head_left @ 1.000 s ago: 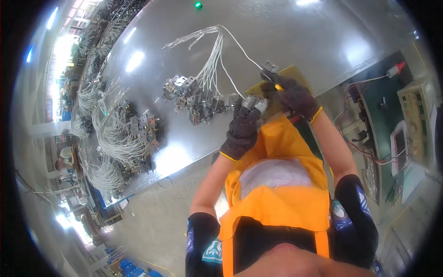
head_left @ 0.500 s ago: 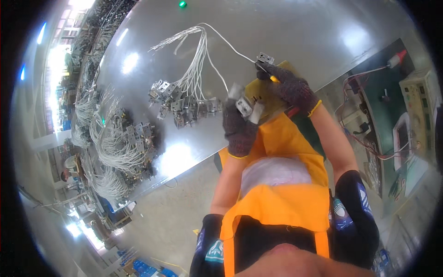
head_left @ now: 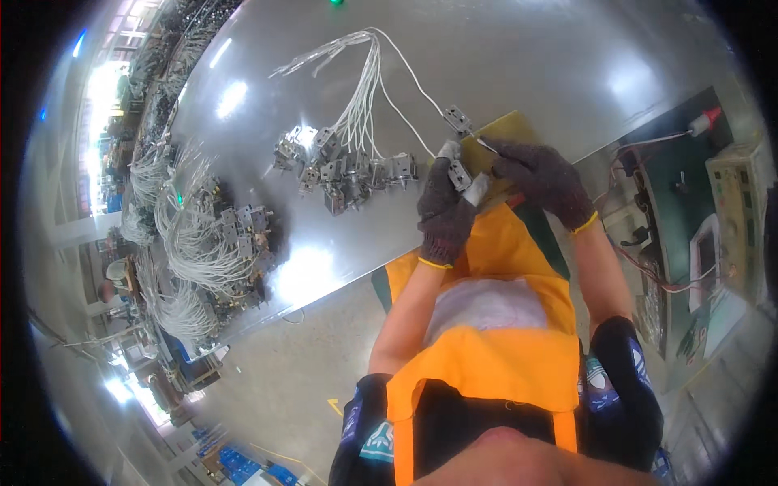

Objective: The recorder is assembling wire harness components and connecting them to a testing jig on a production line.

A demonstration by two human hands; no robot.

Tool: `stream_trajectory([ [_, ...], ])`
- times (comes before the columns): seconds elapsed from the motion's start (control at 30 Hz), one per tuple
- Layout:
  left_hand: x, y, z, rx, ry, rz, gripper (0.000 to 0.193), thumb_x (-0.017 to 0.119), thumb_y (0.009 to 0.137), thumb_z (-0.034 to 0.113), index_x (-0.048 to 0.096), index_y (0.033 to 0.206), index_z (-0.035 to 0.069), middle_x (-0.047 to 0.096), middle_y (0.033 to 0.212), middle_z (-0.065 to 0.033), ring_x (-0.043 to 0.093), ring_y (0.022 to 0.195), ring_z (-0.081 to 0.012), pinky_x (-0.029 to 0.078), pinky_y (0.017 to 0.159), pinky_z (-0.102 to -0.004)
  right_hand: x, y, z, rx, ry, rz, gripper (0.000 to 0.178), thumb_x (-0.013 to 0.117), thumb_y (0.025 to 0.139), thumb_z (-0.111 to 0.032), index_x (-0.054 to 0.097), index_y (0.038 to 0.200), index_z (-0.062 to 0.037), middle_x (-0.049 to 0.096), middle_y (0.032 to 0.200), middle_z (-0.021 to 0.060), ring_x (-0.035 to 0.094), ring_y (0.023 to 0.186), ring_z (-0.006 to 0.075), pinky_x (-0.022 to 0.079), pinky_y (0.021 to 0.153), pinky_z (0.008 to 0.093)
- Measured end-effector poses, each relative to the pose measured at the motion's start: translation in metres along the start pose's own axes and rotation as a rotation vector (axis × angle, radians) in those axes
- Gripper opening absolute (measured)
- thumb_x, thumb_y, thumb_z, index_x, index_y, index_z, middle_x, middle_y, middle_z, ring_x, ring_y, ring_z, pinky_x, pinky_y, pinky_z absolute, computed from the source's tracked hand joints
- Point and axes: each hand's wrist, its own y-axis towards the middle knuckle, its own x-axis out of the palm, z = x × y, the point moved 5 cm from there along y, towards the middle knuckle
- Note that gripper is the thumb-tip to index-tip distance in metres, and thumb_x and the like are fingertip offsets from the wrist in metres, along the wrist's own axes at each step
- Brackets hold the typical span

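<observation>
My left hand (head_left: 444, 215), in a dark knitted glove, grips a small metal block with holes (head_left: 459, 175), a white wire running to it. Whitish wraps or scraps show by its fingertips. My right hand (head_left: 545, 176), gloved alike, is closed around a thin tool (head_left: 486, 146); only its light, slender tip shows, so I cannot tell its kind. Just beyond my hands lies a second metal block (head_left: 458, 120) on another white wire. Under and between the hands is a yellow-brown pad (head_left: 509, 130) at the table's edge.
More metal blocks (head_left: 344, 174) with bundled white wires (head_left: 365, 97) lie left of my hands on the shiny metal table (head_left: 559, 65). A larger heap of wired blocks (head_left: 203, 251) sits farther left. At right stand a beige box-like device (head_left: 736, 186) and cables.
My right hand has moved right and down, away from the second block, which stays on the table. The block in my left hand has shifted right, and the tool's yellow part no longer shows.
</observation>
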Motion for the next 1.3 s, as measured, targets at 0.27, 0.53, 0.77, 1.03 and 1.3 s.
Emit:
stream_trajectory([
  [0.27, 0.006, -0.001, 0.010, 0.095, 0.321, 0.081, 0.060, 0.071, 0.084, 0.013, 0.045, 0.136, 0.000, 0.056, 0.128, -0.0193, 0.056, 0.118, -0.0314, 0.044, 0.101, -0.0387, 0.001, -0.028, -0.028, -0.311, -0.379, 0.088, 0.033, 0.061, 0.090, -0.023, 0.065, 0.118, -0.0064, 0.069, 0.094, 0.0184, 0.069, 0.086, 0.0319, 0.053, 0.077, 0.0383],
  [0.53, 0.011, 0.014, 0.011, 0.282, 0.469, -0.039, 0.063, 0.071, 0.074, 0.008, 0.048, 0.133, 0.006, 0.060, 0.109, -0.0194, 0.059, 0.100, -0.0393, 0.048, 0.084, -0.0461, 0.015, -0.025, -0.030, -0.448, -0.625, 0.194, 0.024, 0.059, 0.091, -0.023, 0.067, 0.108, -0.0074, 0.067, 0.090, 0.0192, 0.065, 0.082, 0.0376, 0.051, 0.073, 0.0456],
  [0.77, 0.010, 0.018, 0.012, 0.314, 0.500, -0.047, 0.058, 0.071, 0.074, 0.013, 0.051, 0.128, 0.006, 0.061, 0.097, -0.0199, 0.059, 0.092, -0.0416, 0.048, 0.076, -0.0500, 0.032, -0.016, -0.026, -0.455, -0.889, 0.152, 0.016, 0.057, 0.086, -0.016, 0.063, 0.099, -0.0074, 0.064, 0.082, 0.0175, 0.063, 0.080, 0.0358, 0.050, 0.069, 0.0463],
  [1.03, 0.006, 0.017, 0.014, 0.366, 0.485, 0.037, 0.049, 0.070, 0.075, 0.014, 0.053, 0.120, 0.004, 0.061, 0.095, -0.0193, 0.060, 0.088, -0.0418, 0.048, 0.075, -0.0494, 0.037, -0.027, -0.051, -0.528, -1.025, 0.207, 0.011, 0.059, 0.081, -0.016, 0.062, 0.087, -0.0072, 0.062, 0.074, 0.0159, 0.064, 0.069, 0.0321, 0.052, 0.060, 0.0448],
  [1.3, 0.008, 0.013, 0.017, 0.352, 0.465, 0.020, 0.050, 0.065, 0.081, 0.012, 0.050, 0.128, 0.003, 0.059, 0.108, -0.0229, 0.058, 0.097, -0.0403, 0.048, 0.082, -0.0454, 0.035, -0.030, -0.060, -0.623, -1.072, 0.289, 0.012, 0.057, 0.084, -0.018, 0.063, 0.088, -0.0090, 0.065, 0.076, 0.0151, 0.064, 0.073, 0.0326, 0.052, 0.067, 0.0469],
])
